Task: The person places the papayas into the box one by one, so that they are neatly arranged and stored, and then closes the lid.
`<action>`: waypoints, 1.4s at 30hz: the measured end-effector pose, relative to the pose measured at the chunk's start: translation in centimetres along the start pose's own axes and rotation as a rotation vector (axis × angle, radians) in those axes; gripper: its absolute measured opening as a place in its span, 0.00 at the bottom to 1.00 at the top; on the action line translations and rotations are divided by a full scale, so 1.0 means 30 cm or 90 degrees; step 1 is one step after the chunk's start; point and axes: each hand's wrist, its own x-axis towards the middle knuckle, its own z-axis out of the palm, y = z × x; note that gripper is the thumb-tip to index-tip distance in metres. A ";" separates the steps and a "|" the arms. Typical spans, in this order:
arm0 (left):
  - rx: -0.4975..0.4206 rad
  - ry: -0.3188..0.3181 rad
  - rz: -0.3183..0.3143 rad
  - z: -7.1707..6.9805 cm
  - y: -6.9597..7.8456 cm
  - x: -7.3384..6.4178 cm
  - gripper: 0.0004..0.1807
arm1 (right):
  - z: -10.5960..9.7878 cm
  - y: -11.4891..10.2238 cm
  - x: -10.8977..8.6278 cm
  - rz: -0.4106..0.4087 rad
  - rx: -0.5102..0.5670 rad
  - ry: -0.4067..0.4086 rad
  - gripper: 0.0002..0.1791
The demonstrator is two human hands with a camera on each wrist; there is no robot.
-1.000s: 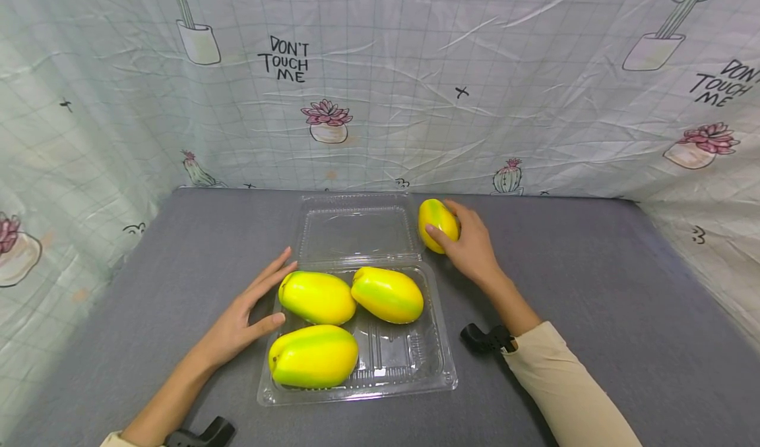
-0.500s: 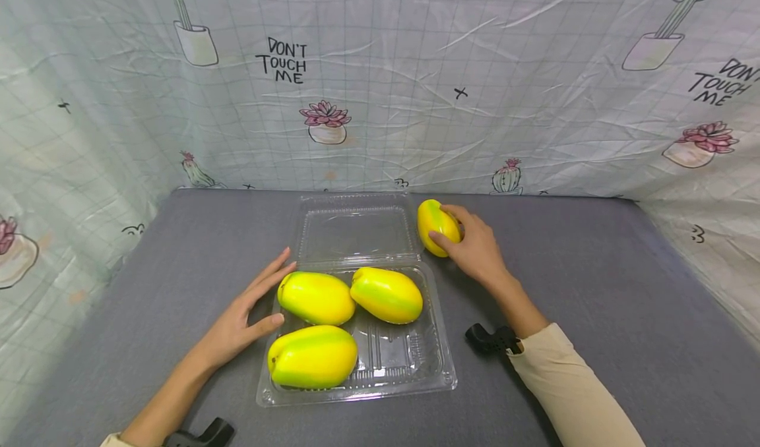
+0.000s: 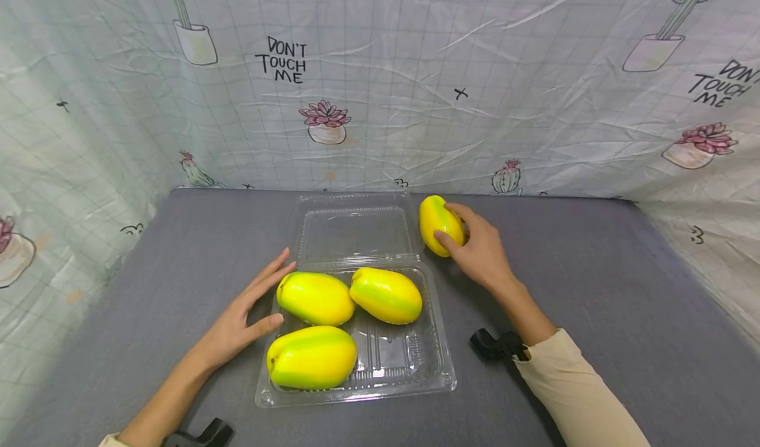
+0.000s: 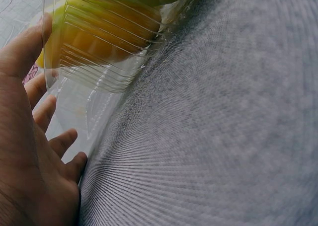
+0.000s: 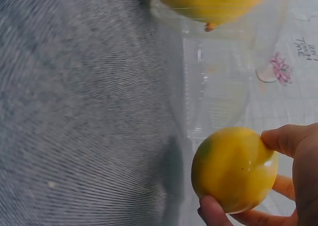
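Note:
My right hand (image 3: 483, 249) grips a yellow-green mango (image 3: 438, 226) between thumb and fingers, just right of the container's lid. In the right wrist view this mango (image 5: 233, 169) stands apart from the tabletop, its shadow on the cloth. My left hand (image 3: 246, 312) lies along the left wall of a clear plastic clamshell container (image 3: 410, 378), fingers spread and fairly straight. In the left wrist view the left thumb (image 4: 30, 44) is against the clear wall. The container holds an upper-left mango (image 3: 316, 298), an upper-right mango (image 3: 387, 295) and a lower-left mango (image 3: 312, 357).
The container's clear lid (image 3: 356, 226) lies folded back behind its tray. Grey cloth covers the table (image 3: 570, 269). A printed curtain (image 3: 392, 51) rises at the table's back edge and sides. Black wrist mounts (image 3: 495, 343) sit on both forearms.
My right hand, with the mango in its grip, has shifted slightly right and toward me, and the mango has turned a little. My left hand and the mangoes in the container hold their places.

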 end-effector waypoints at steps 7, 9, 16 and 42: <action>0.005 -0.001 -0.001 -0.001 -0.001 -0.001 0.40 | -0.030 -0.022 -0.016 -0.004 0.045 0.020 0.33; 0.006 0.000 -0.003 0.000 0.001 0.000 0.40 | -0.039 -0.025 -0.024 -0.008 0.052 0.025 0.33; 0.005 0.001 0.003 0.001 0.003 0.000 0.39 | -0.065 -0.033 -0.062 -0.045 0.043 0.040 0.34; 0.002 0.006 0.010 0.004 0.001 -0.003 0.39 | -0.090 -0.077 -0.203 -0.192 0.089 -0.003 0.40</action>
